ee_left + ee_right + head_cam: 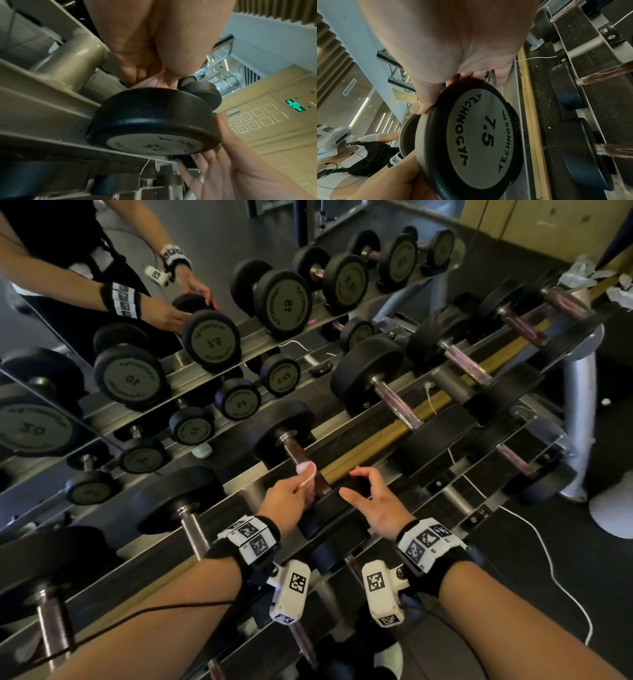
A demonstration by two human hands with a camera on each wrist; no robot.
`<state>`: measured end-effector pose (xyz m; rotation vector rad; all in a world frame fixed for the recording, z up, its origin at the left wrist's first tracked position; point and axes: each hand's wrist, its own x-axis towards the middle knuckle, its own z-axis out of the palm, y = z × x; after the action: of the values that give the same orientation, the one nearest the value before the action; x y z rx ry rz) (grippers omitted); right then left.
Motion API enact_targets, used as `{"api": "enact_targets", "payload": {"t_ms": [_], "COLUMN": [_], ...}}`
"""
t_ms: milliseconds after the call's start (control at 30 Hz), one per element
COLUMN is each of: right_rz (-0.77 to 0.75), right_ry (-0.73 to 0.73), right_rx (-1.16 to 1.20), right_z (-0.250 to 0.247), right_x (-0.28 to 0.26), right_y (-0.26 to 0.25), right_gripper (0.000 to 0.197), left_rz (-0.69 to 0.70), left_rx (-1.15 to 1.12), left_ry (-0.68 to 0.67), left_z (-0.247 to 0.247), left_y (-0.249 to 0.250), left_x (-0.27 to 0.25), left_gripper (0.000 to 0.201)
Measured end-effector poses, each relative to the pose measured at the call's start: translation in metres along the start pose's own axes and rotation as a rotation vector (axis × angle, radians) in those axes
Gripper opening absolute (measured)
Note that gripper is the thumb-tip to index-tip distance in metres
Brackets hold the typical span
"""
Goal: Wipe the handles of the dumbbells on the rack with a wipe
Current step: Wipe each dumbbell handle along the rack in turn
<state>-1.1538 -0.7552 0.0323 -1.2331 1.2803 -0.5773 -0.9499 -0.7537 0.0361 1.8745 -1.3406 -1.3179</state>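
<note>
The rack [387, 470] runs slantwise before the mirror [102, 337], dumbbells lying across its rails. One dumbbell [284, 426] points its handle [301, 460] toward the person, far head by the mirror. The right hand [373, 501] rests spread and loose on its near head. The left hand [291, 494] pinches a wipe [307, 469] against the handle's near end.
</note>
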Motion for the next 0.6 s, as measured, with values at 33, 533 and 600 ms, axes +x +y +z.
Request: {"api": "enact_targets", "payload": {"t_ms": [33,533,600], "right_rz": [0.001,-0.012,-0.020], "right_ry": [-0.001,-0.006,-0.002], "right_rx": [0.003,0.005,-0.005], "right_z": [0.000,0.000,0.000], "right_x": [0.000,0.001,0.002], "right_y": [0.000,0.002,0.003], "right_gripper": [0.045,0.044,0.044], "left_rz": [-0.026,-0.004,-0.052], "left_rx": [-0.012,-0.086,-0.167], "left_ry": [-0.043,0.220,0.217], "left_z": [0.000,-0.009,-0.003], "left_y": [-0.001,0.019,0.017], "left_x": [-0.003,0.024,0.023], "left_gripper": [0.032,0.041,0.033]}}
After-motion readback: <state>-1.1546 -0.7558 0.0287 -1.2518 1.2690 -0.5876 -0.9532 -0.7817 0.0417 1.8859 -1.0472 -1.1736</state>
